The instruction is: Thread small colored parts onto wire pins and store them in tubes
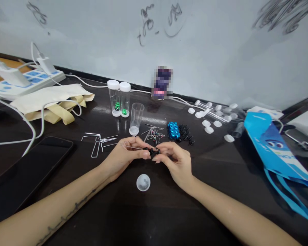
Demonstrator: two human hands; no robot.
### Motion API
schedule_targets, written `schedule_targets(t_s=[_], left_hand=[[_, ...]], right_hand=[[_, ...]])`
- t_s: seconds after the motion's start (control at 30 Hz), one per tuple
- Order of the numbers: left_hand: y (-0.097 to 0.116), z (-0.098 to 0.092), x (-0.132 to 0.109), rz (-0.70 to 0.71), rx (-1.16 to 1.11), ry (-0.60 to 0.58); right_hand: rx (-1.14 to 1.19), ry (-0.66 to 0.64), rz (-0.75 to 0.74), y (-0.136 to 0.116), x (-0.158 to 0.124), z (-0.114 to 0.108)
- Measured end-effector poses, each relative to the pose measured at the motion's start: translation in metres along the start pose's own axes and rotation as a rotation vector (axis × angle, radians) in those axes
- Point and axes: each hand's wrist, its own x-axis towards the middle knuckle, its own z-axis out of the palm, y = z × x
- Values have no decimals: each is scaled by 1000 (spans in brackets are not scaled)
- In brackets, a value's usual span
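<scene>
My left hand (130, 152) is closed in a pinch on one end of a small black spool-shaped part (154, 152). A thin metal wire (133, 147) runs back from that part across the left fingers. The right hand (176, 162) pinches the other end between thumb and fingertips. Just below both hands stands a small white cup (143, 182) with tiny metal pieces inside. Beyond the fingers lie a pile of thin metal rods (153, 134), blue metal parts (174, 131) in a block, and black pieces (187, 134). Bent metal wires (99, 141) lie beside my left wrist.
Two capped clear tubes (118, 99) holding green parts stand near an uncapped tube (137, 118). White caps (208, 123) and more tubes lie at the right, by a blue bag (274, 143). A phone (161, 83) leans on the whiteboard; a black tablet-like device (36, 174) lies left.
</scene>
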Motion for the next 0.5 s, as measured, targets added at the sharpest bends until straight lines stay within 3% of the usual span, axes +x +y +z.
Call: schedule_targets(t_s=[0.5], left_hand=[[0, 5, -1, 50, 99, 19]], right_hand=[[200, -29, 128, 6, -1, 2]])
